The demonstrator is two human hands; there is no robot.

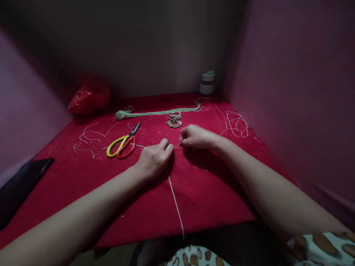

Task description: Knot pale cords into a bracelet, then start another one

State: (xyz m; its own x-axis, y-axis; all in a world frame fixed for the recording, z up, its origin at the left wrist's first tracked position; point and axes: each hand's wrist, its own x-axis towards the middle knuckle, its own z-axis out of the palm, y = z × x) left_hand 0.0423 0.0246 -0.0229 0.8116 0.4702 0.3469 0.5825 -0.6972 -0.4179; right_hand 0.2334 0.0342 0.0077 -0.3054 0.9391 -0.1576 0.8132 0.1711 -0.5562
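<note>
Near the middle of the red cloth, my left hand (155, 159) is closed in a pinch on a thin pale cord (174, 203). The cord trails from under this hand toward me and over the table's front edge. My right hand (195, 136), just to the right, is closed too, its fingertips pinching a strand. A short stretch of the strand spans the gap between both hands. The exact spot where the strands meet is hidden by my left fingers. Scissors (126, 144) with one yellow and one red handle lie left of my left hand, blades pointing away.
A bundle of pale green cords (158, 112) lies across the back, with a small coiled braid (174, 120) before it. Loose cord (237, 123) lies at right. A red plastic bag (90, 98), a white-lidded container (207, 83) and a dark flat object (24, 184) stand around. Walls flank both sides.
</note>
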